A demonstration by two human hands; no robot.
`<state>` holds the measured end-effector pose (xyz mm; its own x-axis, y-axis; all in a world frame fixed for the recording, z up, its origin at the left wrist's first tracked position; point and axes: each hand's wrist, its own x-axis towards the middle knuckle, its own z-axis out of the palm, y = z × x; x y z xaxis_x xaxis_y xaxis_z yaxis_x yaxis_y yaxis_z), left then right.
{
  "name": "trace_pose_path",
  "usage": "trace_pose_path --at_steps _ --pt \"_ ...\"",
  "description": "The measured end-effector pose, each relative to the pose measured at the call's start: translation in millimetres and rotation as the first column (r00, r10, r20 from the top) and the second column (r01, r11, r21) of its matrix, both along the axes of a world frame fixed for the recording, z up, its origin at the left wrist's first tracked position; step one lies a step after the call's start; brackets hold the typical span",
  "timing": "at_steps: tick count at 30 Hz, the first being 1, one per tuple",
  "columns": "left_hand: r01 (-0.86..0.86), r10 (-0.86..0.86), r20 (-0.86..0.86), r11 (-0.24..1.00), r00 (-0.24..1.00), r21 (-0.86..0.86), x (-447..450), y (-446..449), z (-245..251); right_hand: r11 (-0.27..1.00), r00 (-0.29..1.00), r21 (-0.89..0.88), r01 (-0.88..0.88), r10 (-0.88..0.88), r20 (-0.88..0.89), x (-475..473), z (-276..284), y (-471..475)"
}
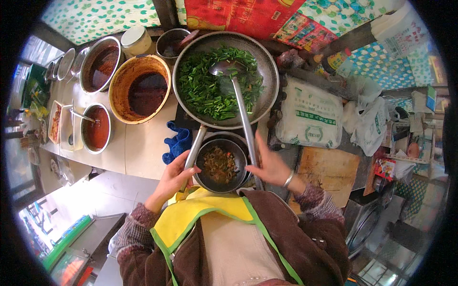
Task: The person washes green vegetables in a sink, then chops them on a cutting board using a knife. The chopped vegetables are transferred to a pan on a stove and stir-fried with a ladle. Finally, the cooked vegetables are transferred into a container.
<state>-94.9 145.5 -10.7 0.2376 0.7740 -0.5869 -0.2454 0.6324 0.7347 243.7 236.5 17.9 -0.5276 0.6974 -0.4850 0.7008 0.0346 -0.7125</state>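
A large metal wok [272, 96] holds chopped green leafy stalks [200, 85]. My left hand [179, 171] is closed around the wok's metal handle [195, 148]. A metal ladle [243, 107] rests with its bowl on the greens, and its long handle runs back over the wok's rim towards me. Beside that handle is my right hand [270, 162], blurred, with its fingers extended and its thumb at the handle; whether it grips is unclear. Between my hands, close to my apron, a smaller dark pan [205, 182] contains a brownish cooked mixture [219, 164].
Left of the wok stand a brown-stained pot [118, 85], a steel pot of dark sauce [103, 68] and a bowl of red sauce [97, 128]. A blue cloth [177, 143] lies near the wok handle. Plastic-wrapped packages [309, 112] and a wooden board [327, 171] lie right.
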Motion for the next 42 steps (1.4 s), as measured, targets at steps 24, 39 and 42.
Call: trace_pose_path --at_steps 24,39,42 --pt "0.051 -0.061 0.076 0.991 0.995 0.126 -41.2 4.2 -19.4 0.904 0.917 0.289 0.316 -0.369 0.15 -7.1 38.3 -55.8" --pt "0.064 -0.08 0.088 0.984 0.993 0.167 -41.8 1.8 -23.9 0.787 0.817 0.499 0.362 -0.525 0.236 -38.2 4.8 -46.2" --pt "0.049 -0.07 0.119 0.984 0.99 0.17 -43.4 -1.5 -28.0 0.797 0.813 0.422 0.432 -0.547 0.201 -46.9 -0.7 -49.0"
